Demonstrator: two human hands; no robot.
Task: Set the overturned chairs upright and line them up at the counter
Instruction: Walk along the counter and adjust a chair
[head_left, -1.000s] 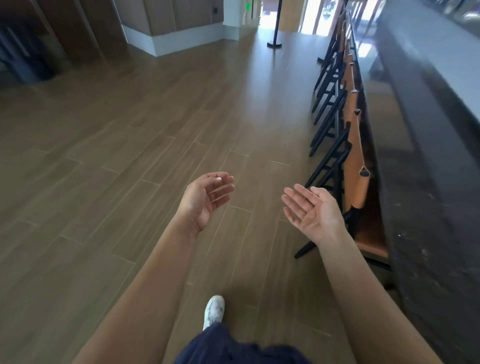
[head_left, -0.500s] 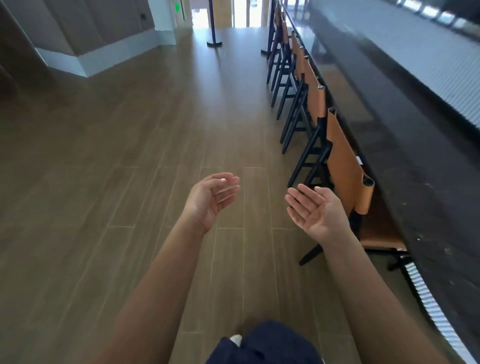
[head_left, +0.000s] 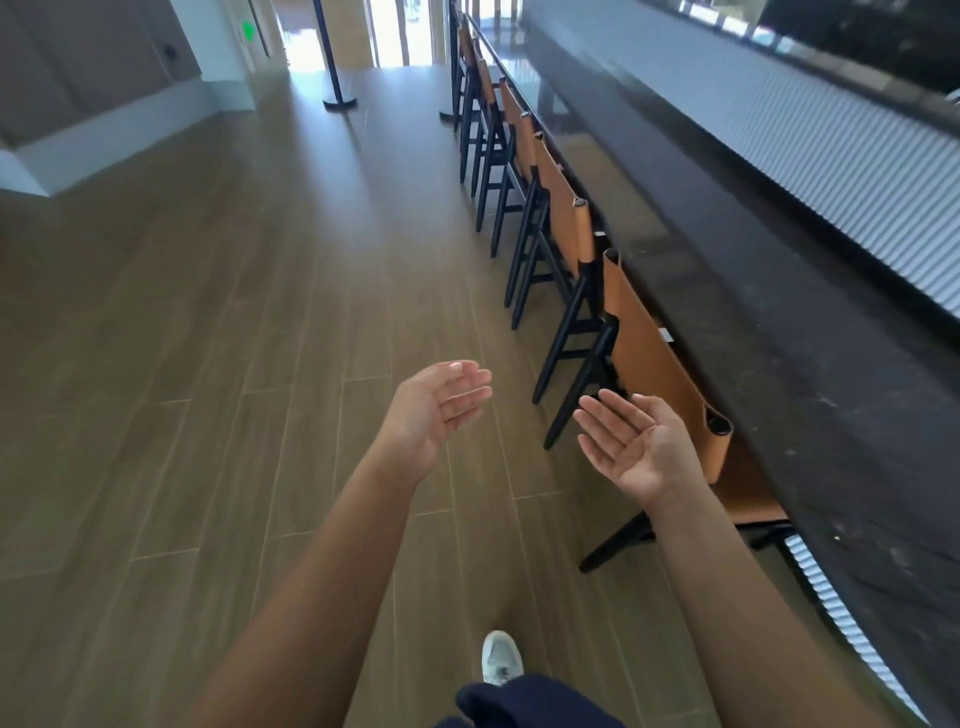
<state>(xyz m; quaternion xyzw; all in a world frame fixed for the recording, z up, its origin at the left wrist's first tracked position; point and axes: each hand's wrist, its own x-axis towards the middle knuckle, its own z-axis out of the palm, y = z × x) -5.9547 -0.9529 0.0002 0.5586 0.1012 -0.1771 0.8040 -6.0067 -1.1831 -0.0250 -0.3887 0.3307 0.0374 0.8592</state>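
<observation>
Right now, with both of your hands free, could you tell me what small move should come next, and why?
Probably turn to look elsewhere for a chair that is down. Every chair in view, from the nearest chair back along the counter, stands upright in a row, and the left hand and right hand are open and hold nothing.

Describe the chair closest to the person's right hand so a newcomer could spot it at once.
Find the long dark counter along the right. Tan-backed, black-legged chairs line its edge. Yours is the nearest chair, ending the row, just beyond the open right hand.
</observation>
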